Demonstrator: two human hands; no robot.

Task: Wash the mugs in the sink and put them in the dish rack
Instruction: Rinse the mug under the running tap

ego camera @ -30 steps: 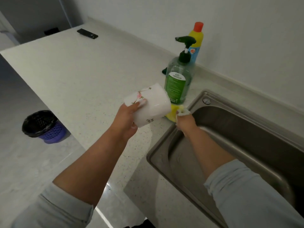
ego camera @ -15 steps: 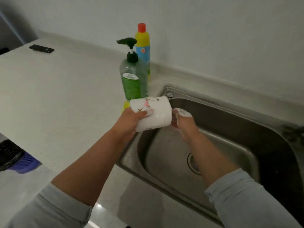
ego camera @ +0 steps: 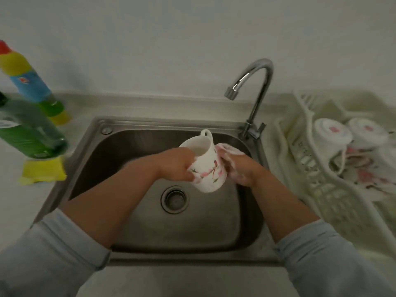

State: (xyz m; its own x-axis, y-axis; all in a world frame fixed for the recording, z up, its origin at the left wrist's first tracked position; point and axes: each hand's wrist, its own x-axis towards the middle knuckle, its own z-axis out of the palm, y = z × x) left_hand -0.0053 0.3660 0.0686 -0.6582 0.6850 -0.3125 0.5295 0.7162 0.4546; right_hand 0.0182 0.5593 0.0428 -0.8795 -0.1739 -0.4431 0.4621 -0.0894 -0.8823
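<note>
A white mug with a pink flower print (ego camera: 206, 168) is held tilted over the steel sink (ego camera: 137, 129), its handle pointing away from me. My left hand (ego camera: 177, 166) grips it at the rim, thumb inside. My right hand (ego camera: 240, 166), covered in soap foam, presses against the mug's outer side; whether it holds anything is unclear. Two more white mugs (ego camera: 331, 130) (ego camera: 367, 131) lie upside down in the white dish rack (ego camera: 334, 189) to the right of the sink.
The chrome tap (ego camera: 257, 82) arches over the sink's back right corner, with no water running. On the counter at left stand a green soap pump bottle (ego camera: 27, 129) and a yellow cleaner bottle (ego camera: 32, 82), with a yellow sponge (ego camera: 42, 170) in front. A drain (ego camera: 174, 199) sits mid-sink.
My view swung right from the counter to the sink. The mug moved from above the counter edge to over the sink, and my right hand came off the sponge onto the mug's side.
</note>
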